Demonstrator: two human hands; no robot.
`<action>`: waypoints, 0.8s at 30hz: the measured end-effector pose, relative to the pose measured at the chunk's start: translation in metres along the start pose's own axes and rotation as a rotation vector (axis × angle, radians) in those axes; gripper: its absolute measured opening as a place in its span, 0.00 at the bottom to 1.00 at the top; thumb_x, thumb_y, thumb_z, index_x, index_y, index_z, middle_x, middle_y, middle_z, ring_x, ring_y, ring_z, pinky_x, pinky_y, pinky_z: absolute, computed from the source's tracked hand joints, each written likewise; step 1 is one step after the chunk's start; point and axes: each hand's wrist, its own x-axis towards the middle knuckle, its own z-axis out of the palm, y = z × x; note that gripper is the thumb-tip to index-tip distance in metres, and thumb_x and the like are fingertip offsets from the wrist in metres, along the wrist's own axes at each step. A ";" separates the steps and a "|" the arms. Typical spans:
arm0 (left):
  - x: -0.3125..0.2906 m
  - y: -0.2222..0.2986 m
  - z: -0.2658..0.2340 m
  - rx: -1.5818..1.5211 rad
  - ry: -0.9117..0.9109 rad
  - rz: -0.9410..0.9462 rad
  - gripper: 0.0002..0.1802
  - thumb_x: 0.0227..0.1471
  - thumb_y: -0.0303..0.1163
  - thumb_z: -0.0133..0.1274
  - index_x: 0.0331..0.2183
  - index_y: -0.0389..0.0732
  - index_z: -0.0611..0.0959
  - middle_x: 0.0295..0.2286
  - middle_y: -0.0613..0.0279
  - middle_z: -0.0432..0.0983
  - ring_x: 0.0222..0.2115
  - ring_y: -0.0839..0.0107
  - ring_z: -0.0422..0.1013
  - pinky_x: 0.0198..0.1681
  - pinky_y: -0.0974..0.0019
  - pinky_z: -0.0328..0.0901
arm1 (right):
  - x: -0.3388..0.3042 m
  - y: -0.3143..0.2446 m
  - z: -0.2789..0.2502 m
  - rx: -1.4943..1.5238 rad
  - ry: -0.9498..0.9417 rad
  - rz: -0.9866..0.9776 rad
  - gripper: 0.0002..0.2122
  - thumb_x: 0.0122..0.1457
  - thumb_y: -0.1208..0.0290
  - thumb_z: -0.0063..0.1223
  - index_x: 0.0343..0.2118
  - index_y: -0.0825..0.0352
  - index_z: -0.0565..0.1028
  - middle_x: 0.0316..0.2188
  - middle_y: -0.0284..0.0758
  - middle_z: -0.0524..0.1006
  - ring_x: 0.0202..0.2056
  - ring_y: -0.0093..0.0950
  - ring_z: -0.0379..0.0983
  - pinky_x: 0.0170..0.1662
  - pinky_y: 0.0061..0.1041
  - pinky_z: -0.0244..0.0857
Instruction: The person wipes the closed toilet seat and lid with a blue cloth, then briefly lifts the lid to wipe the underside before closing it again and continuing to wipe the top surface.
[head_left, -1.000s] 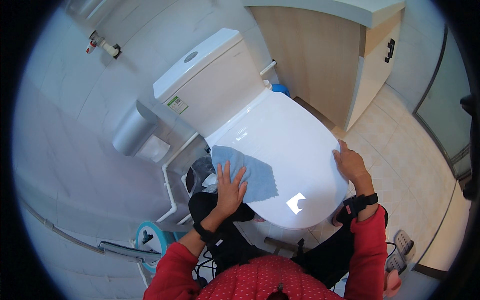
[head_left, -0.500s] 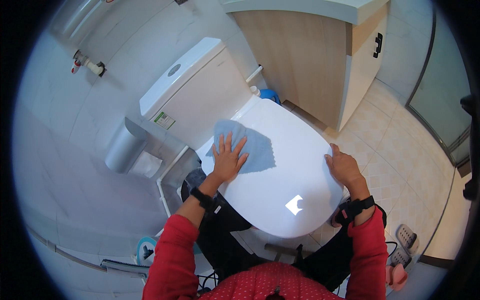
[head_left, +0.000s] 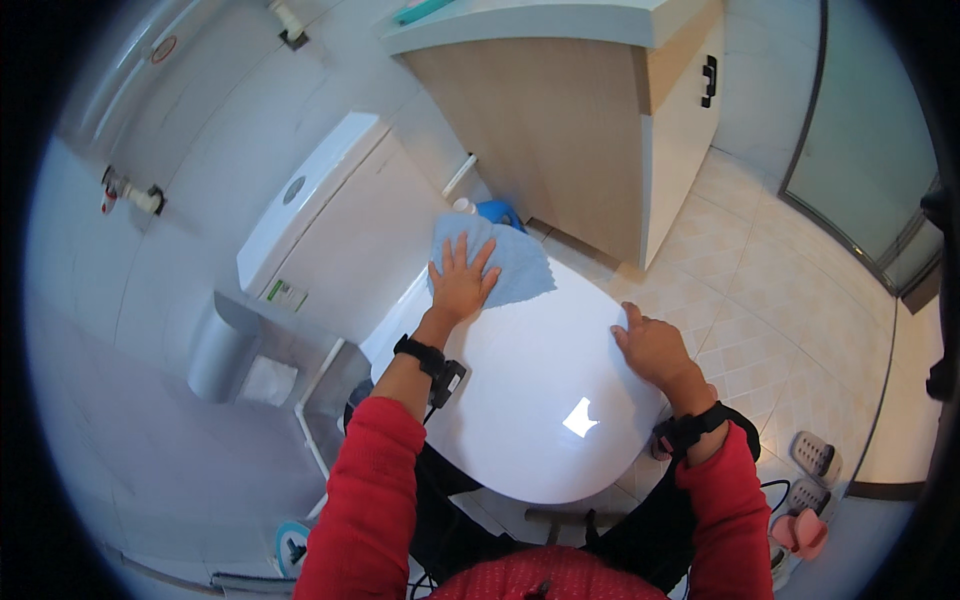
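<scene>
A white toilet lid (head_left: 540,400) lies closed in front of me, with the white tank (head_left: 350,235) behind it at the left. My left hand (head_left: 463,285) rests flat with spread fingers on a light blue cloth (head_left: 515,265). The cloth covers the lid's back corner, beside the right end of the tank. Over at the lid's right edge, my right hand (head_left: 655,348) is closed around the rim, its thumb on the upper side. The fingers beneath that edge are hidden. Both wrists wear black straps.
A wooden cabinet (head_left: 530,130) stands at the back right, with a blue bottle (head_left: 500,213) beside it. On the left wall hang a silver paper holder (head_left: 222,345) and a pipe valve (head_left: 135,192). Slippers (head_left: 800,532) lie on the tiled floor at the right.
My left hand has slid the cloth across the lid toward its back right corner. My right hand stays at the right rim. The whole view has shifted somewhat.
</scene>
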 end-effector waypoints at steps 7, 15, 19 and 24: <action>-0.005 0.011 -0.004 0.004 0.017 0.014 0.29 0.64 0.54 0.40 0.64 0.64 0.62 0.66 0.48 0.44 0.66 0.38 0.39 0.59 0.22 0.40 | 0.002 0.001 0.000 0.063 0.006 -0.002 0.23 0.67 0.57 0.40 0.56 0.73 0.64 0.35 0.51 0.80 0.38 0.47 0.78 0.42 0.42 0.71; -0.046 0.035 0.001 0.053 0.094 0.106 0.27 0.65 0.47 0.41 0.64 0.64 0.62 0.65 0.48 0.49 0.65 0.40 0.43 0.59 0.27 0.42 | 0.004 0.005 0.011 0.039 0.071 -0.024 0.21 0.66 0.55 0.41 0.48 0.72 0.67 0.32 0.48 0.80 0.35 0.45 0.79 0.39 0.42 0.71; -0.074 0.054 -0.007 -0.018 0.138 0.143 0.29 0.61 0.36 0.48 0.62 0.63 0.65 0.63 0.56 0.55 0.64 0.49 0.50 0.58 0.33 0.47 | 0.002 0.005 0.010 0.033 0.057 -0.017 0.21 0.66 0.55 0.40 0.49 0.72 0.67 0.32 0.47 0.81 0.36 0.45 0.79 0.40 0.42 0.71; -0.107 0.064 -0.032 -0.222 0.050 0.207 0.39 0.47 0.21 0.53 0.61 0.51 0.68 0.57 0.57 0.65 0.60 0.55 0.57 0.57 0.45 0.53 | 0.000 0.005 0.004 0.030 -0.024 0.002 0.25 0.67 0.55 0.39 0.58 0.71 0.63 0.35 0.50 0.80 0.37 0.47 0.78 0.42 0.42 0.71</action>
